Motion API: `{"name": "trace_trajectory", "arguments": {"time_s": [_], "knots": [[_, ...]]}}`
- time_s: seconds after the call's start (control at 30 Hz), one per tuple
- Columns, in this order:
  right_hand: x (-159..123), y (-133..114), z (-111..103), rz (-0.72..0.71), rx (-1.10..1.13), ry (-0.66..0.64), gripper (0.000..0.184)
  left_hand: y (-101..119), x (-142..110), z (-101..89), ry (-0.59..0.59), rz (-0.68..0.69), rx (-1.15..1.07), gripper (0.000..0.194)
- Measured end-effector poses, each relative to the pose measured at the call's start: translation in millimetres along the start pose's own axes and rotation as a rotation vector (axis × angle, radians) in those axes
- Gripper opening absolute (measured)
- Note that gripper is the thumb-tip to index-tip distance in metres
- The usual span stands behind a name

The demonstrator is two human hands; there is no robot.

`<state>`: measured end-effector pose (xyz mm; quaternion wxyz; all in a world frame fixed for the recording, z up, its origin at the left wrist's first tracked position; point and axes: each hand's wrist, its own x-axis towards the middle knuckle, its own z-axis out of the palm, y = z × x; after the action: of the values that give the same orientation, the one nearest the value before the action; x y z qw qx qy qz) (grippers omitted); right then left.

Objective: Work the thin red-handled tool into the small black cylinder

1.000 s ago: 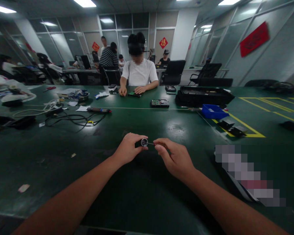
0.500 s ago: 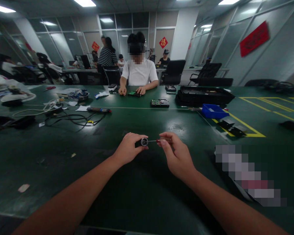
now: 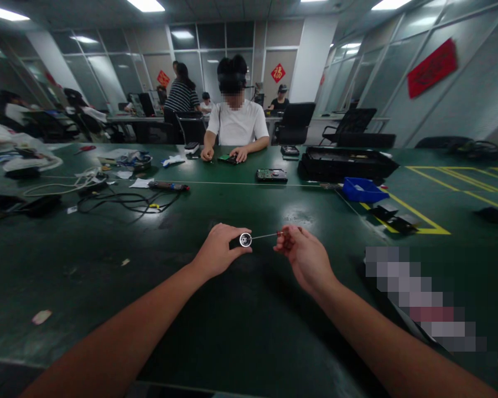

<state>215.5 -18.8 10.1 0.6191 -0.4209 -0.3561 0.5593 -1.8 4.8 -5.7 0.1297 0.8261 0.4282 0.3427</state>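
Observation:
My left hand [image 3: 219, 251] is closed around a small dark cylinder with a round silver end [image 3: 244, 239], held just above the green table [image 3: 240, 331]. A thin metal shaft [image 3: 264, 236] sticks out of that silver end toward the right. My right hand [image 3: 305, 257] pinches the reddish handle end of that thin tool [image 3: 285, 233] between thumb and fingers. Both hands hover over the middle of the table, close together.
A person in a white shirt [image 3: 237, 124] sits across the table with hands on a small green board [image 3: 224, 159]. Nearby lie a hard drive [image 3: 271, 175], a blue bin [image 3: 362, 189], a black case [image 3: 346, 161], tangled cables [image 3: 124, 200] and a blurred-out object [image 3: 419, 298] at my right.
My right hand has drawn away to the right, exposing more of the thin shaft between it and the cylinder. The left hand has stayed in place.

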Motion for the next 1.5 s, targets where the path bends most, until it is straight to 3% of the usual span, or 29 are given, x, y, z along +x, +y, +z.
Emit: {"name": "trace_trajectory", "arguments": {"time_s": [0.2,0.43,0.93,1.2,1.37,1.5], "knots": [[-7,-4,2,-0.312,-0.298,-0.034,0.024,2,-1,-2.2,0.000,-0.003,-0.002,0.036],[-18,-6,3,-0.485,-0.616,-0.109,0.021,1,-1,-1.6,0.000,0.001,0.011,0.039],[-27,-15,4,-0.626,-0.936,-0.210,0.017,2,0,-0.5,-0.007,0.000,-0.002,0.037],[-32,-20,4,-0.620,-0.925,-0.398,0.015,1,-1,0.2,-0.011,0.009,0.007,0.037],[-32,-18,5,-0.638,-0.931,-0.284,0.022,1,0,0.5,-0.028,0.006,-0.004,0.037],[-28,-11,5,-0.527,-0.733,-0.201,0.024,-1,-1,0.9,-0.007,-0.003,-0.003,0.037]]}}
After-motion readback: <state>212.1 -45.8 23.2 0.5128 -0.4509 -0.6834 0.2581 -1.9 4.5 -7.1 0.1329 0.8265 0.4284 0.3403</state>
